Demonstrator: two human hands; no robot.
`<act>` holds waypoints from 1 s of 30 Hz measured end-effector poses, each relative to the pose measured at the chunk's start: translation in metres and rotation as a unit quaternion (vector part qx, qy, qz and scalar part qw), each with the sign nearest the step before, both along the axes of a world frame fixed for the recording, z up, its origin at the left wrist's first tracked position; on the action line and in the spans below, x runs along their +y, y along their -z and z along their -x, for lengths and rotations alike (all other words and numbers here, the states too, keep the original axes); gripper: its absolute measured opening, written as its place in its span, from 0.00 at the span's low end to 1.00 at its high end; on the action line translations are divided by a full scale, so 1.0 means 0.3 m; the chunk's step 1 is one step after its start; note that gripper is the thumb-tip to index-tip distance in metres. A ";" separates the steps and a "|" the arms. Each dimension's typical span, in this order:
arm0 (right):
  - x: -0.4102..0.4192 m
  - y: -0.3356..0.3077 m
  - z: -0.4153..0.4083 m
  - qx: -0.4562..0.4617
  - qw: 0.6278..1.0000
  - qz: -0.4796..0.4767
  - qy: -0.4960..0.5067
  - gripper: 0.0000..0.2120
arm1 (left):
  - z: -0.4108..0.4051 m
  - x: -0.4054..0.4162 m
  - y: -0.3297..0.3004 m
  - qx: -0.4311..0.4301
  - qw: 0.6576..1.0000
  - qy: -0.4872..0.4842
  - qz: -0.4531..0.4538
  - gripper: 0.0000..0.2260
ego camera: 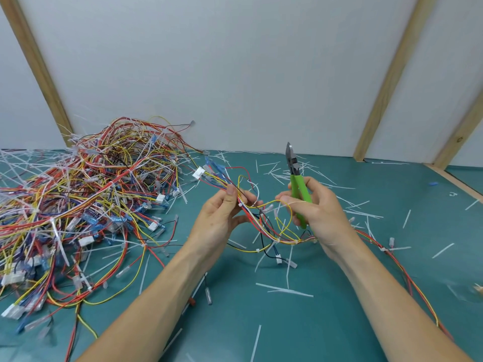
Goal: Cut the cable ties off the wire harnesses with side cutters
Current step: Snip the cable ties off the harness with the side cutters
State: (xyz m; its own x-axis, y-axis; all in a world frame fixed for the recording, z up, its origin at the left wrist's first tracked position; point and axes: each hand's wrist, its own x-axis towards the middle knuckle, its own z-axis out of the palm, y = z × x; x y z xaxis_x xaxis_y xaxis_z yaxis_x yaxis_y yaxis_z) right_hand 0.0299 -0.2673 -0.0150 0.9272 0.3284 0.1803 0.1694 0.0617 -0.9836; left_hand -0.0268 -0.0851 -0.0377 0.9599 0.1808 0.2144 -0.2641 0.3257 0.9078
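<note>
The wire harness [264,226] hangs in the air between the two hands, above the green table [339,322], a little to the right of the middle of the view. It is a loose bundle of red, yellow, white and black wires. Several small white cable ties [296,242] are around it (one shows well at the low point of the bundle, just beside the right wrist). One end goes up and left to a white connector [198,173], the other end runs under the right forearm and lies along the table to the right.

The left hand [222,212] pinches the bundle between the thumb and the curled fingers, near its upper part. The right hand [313,207] grips the side cutters [296,184] by the green handles, fingers curled around them. The cutters stand almost upright, the metal jaws point up and seem closed, apart from the wires. A thin yellow loop of wire passes in front of the right fingers.

On the left side of the table lies a big pile of harnesses [86,205], tangled, with many white ties and blue and white connectors. Cut white tie pieces [285,290] are scattered over the table around the hands. Behind the table is a white wall [235,74] with slanted wooden battens [392,82].
</note>
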 end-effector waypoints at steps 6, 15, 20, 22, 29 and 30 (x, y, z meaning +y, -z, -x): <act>0.004 0.010 0.006 0.010 0.996 0.059 -0.063 0.17 | 0.003 -0.007 -0.009 -0.012 0.999 -0.031 0.015 0.19; 0.033 0.028 0.018 -0.006 0.994 0.095 -0.060 0.15 | 0.017 -0.004 -0.021 -0.009 0.999 -0.022 0.028 0.16; 0.030 0.029 0.028 0.052 0.991 0.084 -0.089 0.13 | 0.022 -0.003 -0.027 0.001 0.999 -0.008 0.046 0.16; 0.031 0.027 0.031 0.071 0.989 0.070 -0.113 0.19 | 0.024 -0.003 -0.031 0.001 0.998 -0.002 0.056 0.15; 0.040 0.016 0.031 0.063 0.997 -0.012 -0.052 0.22 | 0.017 -0.003 -0.028 0.020 0.999 -0.001 0.051 0.16; 0.043 0.016 0.031 0.045 0.998 -0.016 -0.039 0.21 | 0.014 0.000 -0.027 0.028 0.998 -0.004 0.047 0.16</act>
State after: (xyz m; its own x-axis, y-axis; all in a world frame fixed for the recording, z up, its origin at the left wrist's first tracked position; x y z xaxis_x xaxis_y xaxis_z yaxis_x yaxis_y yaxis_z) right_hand 0.0207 -0.2545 -0.0198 0.9122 0.3953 0.1082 0.0731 0.1029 -0.9920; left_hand -0.0310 -0.0852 -0.0297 0.9683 0.2055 0.1419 -0.2166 0.4081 0.8869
